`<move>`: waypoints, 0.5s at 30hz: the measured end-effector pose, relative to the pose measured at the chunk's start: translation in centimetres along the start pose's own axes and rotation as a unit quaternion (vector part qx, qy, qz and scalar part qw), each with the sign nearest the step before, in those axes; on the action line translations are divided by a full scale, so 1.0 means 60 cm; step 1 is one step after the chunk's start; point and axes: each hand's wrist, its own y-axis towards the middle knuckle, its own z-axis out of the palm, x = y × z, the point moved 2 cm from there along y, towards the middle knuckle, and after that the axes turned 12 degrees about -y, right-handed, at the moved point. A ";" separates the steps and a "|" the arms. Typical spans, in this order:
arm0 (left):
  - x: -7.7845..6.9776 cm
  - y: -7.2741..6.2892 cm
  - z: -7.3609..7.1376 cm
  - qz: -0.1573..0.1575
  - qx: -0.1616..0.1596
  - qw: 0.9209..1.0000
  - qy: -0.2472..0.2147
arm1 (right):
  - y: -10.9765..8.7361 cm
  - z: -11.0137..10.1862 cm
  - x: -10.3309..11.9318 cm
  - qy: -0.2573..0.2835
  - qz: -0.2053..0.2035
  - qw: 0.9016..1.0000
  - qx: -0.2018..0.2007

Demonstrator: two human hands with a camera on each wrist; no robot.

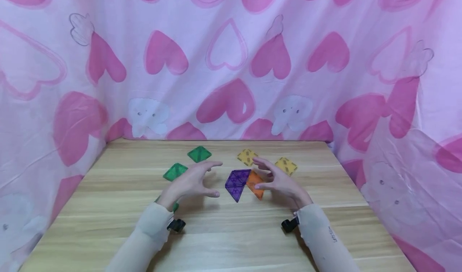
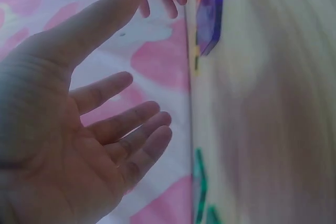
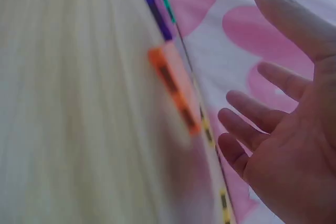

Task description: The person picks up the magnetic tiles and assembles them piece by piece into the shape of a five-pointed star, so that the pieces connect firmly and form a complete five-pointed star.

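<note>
Two purple magnetic tiles (image 1: 236,183) lie flat at mid-table, edge to edge with an orange magnetic tile (image 1: 254,185) on their right. To their left hovers my left hand (image 1: 191,181), its fingers spread and relaxed and its palm bare in the left wrist view. My right hand (image 1: 283,183) is held over the right side of the orange tile, overlapping it in the head view. The right wrist view shows that palm (image 3: 294,166) bare too, fingers loosely extended above the table. Both palms face each other across the tiles.
Two green diamond tiles (image 1: 199,154) (image 1: 175,171) lie at the back left, and another green piece (image 1: 175,206) is mostly hidden under my left wrist. Yellow diamond tiles (image 1: 247,157) (image 1: 286,166) lie at the back right. A heart-patterned curtain (image 1: 227,103) surrounds the wooden table (image 1: 231,240).
</note>
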 end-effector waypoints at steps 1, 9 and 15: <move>0.002 0.007 0.007 0.000 0.001 1.000 -0.006 | -0.004 -0.001 -0.006 0.003 0.006 1.000 0.004; 0.023 0.037 0.056 -0.009 0.014 0.999 0.031 | -0.010 0.011 -0.018 -0.051 0.035 0.997 0.045; 0.028 0.041 0.066 -0.009 0.023 0.999 0.044 | 0.003 0.034 -0.002 -0.072 -0.025 0.994 0.071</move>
